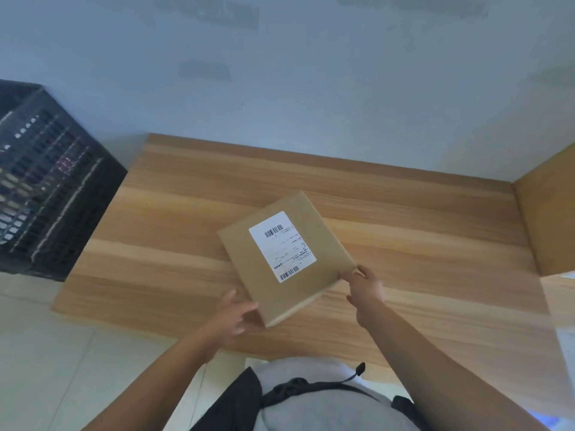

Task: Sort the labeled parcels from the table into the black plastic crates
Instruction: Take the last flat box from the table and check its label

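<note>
The labeled cardboard parcel (286,256) lies flat, label up, near the middle of the table (155,213). Your right hand (364,283) pinches its near right corner; your left hand (233,315), fingers spread, meets its near left corner. The step in hand is the pickup. Next, probably lift and carry it past the table's left edge to the black plastic crate (46,188).
</note>
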Motion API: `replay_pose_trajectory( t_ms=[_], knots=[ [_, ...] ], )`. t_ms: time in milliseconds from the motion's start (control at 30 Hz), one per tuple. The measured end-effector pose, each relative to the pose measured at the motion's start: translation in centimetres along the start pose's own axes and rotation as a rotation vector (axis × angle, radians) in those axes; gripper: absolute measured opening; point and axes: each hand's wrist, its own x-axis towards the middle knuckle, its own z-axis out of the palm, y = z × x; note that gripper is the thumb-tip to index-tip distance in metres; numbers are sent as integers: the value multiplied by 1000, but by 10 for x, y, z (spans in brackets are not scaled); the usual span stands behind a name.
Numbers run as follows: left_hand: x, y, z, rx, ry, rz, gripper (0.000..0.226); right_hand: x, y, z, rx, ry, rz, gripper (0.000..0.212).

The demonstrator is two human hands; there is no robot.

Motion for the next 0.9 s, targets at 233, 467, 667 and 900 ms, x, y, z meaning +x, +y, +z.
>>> replay_pose_trajectory(
  t_ms=[233, 467, 667, 900],
  knots=[
    [71, 87, -60, 443, 244, 379, 82, -32, 19, 15, 190, -121, 330, 56],
    [117, 150, -45, 852, 14, 426, 68, -57, 30, 57, 260, -236, 425, 49],
    [108, 139, -47, 684, -25, 400, 35, -65, 24, 65, 236, -155, 388, 39],
    [53, 61, -47, 184, 16, 333, 50, -45, -21, 57, -14, 8, 118, 50]
  ],
)
